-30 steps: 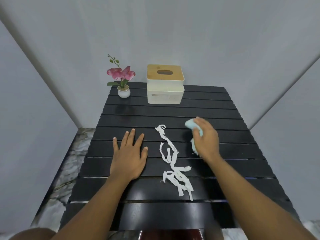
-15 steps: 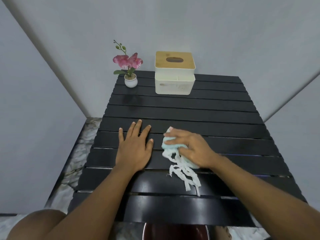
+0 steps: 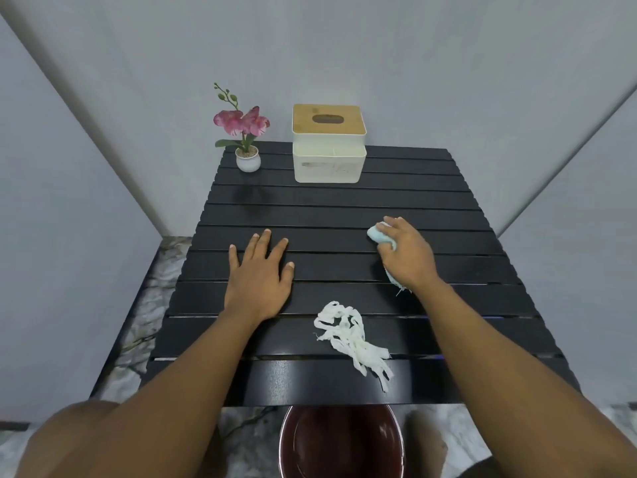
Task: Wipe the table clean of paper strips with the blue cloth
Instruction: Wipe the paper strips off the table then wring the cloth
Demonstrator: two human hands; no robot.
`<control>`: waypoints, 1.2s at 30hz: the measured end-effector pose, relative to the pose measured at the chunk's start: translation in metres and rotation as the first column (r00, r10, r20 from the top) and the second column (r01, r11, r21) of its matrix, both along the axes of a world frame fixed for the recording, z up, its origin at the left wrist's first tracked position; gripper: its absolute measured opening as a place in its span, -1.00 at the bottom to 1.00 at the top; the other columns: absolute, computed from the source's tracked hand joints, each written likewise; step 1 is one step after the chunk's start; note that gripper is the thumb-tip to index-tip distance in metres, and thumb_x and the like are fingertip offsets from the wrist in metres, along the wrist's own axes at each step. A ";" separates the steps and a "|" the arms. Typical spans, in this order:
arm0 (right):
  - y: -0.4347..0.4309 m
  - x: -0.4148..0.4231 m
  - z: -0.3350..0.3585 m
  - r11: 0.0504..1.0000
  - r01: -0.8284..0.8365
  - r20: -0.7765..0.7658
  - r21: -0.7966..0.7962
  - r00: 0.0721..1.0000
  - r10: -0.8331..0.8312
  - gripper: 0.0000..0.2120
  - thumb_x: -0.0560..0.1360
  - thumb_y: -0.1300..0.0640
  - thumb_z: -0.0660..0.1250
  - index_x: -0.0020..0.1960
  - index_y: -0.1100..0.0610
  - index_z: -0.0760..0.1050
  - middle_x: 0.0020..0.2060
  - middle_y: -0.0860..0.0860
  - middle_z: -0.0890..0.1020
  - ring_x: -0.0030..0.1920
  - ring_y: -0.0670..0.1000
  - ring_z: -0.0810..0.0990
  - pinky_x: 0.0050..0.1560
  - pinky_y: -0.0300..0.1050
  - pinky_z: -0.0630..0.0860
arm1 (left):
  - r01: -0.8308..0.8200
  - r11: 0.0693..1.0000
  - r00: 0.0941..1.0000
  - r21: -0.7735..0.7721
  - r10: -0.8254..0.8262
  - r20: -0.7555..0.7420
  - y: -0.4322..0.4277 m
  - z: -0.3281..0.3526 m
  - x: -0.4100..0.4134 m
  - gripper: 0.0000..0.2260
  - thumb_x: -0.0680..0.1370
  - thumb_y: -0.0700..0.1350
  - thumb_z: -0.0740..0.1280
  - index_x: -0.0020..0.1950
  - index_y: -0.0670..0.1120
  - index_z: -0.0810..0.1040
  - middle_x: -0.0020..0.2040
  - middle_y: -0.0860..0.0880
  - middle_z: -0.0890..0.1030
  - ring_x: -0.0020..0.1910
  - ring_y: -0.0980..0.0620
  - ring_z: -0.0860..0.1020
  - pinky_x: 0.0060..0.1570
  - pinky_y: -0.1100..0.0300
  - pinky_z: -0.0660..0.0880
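Note:
A bunch of white paper strips (image 3: 348,336) lies heaped near the front edge of the black slatted table (image 3: 344,208). My right hand (image 3: 408,257) presses a crumpled light blue cloth (image 3: 379,236) onto the table's right middle, up and to the right of the strips and apart from them. The cloth shows at my fingertips and under my wrist. My left hand (image 3: 258,281) rests flat on the table with fingers spread, left of the strips, holding nothing.
A dark red bucket (image 3: 341,443) stands on the floor just below the table's front edge, under the strips. At the back of the table are a white tissue box with a wooden lid (image 3: 327,146) and a small potted pink orchid (image 3: 246,132). Grey walls enclose three sides.
My right hand swept the cloth left over the strips and pulled them into a heap toward the front edge, then moved back up to the right. The left hand stayed flat.

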State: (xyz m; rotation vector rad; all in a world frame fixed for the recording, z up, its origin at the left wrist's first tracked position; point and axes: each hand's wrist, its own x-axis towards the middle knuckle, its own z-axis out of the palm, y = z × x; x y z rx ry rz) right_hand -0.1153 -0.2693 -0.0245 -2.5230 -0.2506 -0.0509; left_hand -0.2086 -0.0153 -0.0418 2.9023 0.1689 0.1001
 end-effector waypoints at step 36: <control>0.024 -0.157 0.002 0.852 0.260 0.044 0.454 0.949 -0.313 -0.60 0.43 0.40 0.21 0.21 0.20 0.57 0.25 0.03 0.57 0.30 0.01 0.48 0.40 -0.07 0.30 | 0.162 0.987 0.987 -0.011 -0.162 -0.013 -0.009 0.001 -0.100 -0.48 0.60 0.19 -0.13 0.54 0.09 0.14 0.58 0.03 0.06 0.55 0.02 -0.03 0.51 -0.02 -0.13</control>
